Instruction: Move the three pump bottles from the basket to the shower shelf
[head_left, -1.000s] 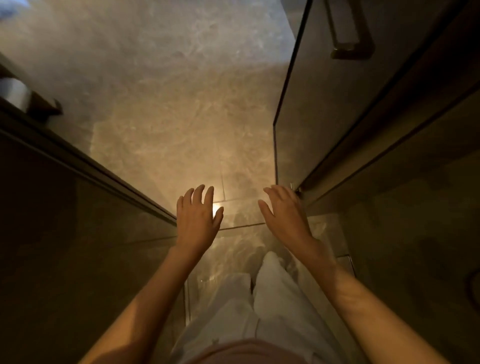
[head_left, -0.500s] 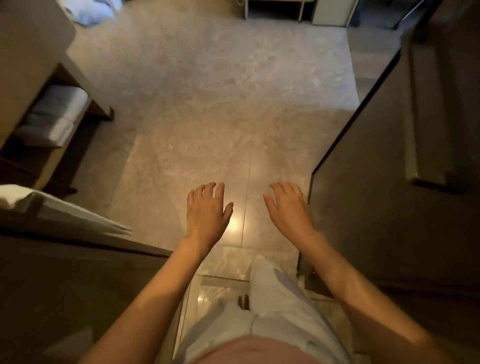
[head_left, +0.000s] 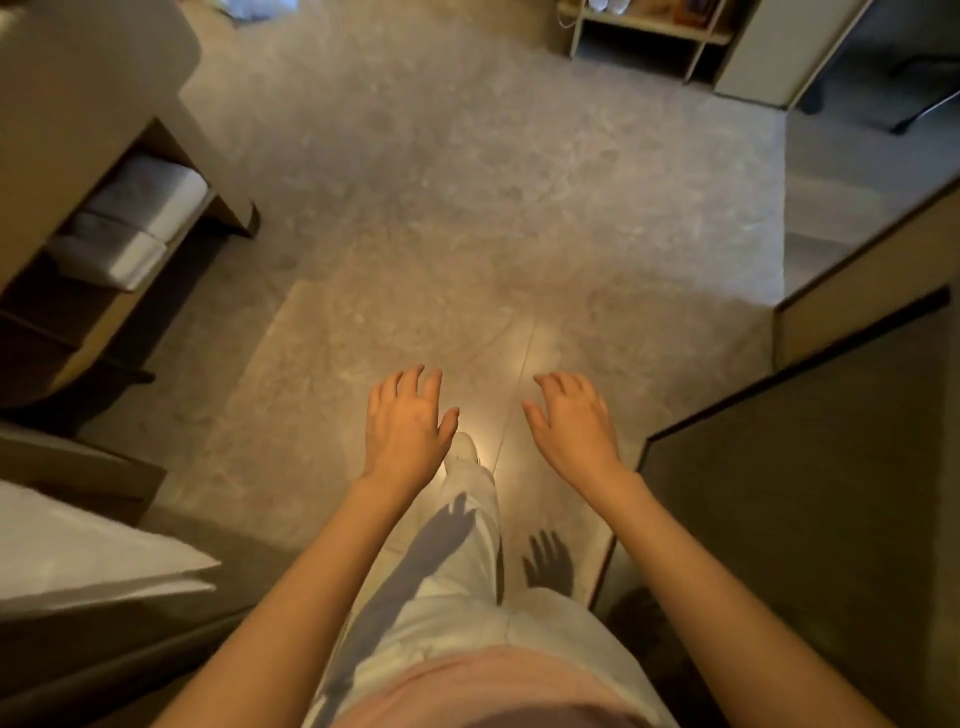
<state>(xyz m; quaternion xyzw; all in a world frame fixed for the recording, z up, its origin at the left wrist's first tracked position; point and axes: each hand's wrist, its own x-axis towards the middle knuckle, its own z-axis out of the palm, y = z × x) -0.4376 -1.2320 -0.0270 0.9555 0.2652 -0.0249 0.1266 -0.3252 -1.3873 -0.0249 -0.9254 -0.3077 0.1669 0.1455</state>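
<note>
Both your hands are out front, palms down over the marble tile floor (head_left: 467, 208), holding nothing. Left hand (head_left: 405, 426): grip loose, fingers spread and relaxed. Right hand (head_left: 574, 423): same, fingers lightly bent, nothing in them. The hands are apart, with a floor tile seam running between them. Your white trouser leg (head_left: 467, 519) is stepped forward below and between the hands, and both hands cast shadows on it and on the floor just beside it. Pump bottles, basket and shower shelf: none in view, so I can't tell where they sit. To your left, a wooden unit with folded white towels (head_left: 135, 218) on its lower shelf. To your right, a dark panel (head_left: 805, 493). Far top, an open shelving unit (head_left: 649, 31).
</note>
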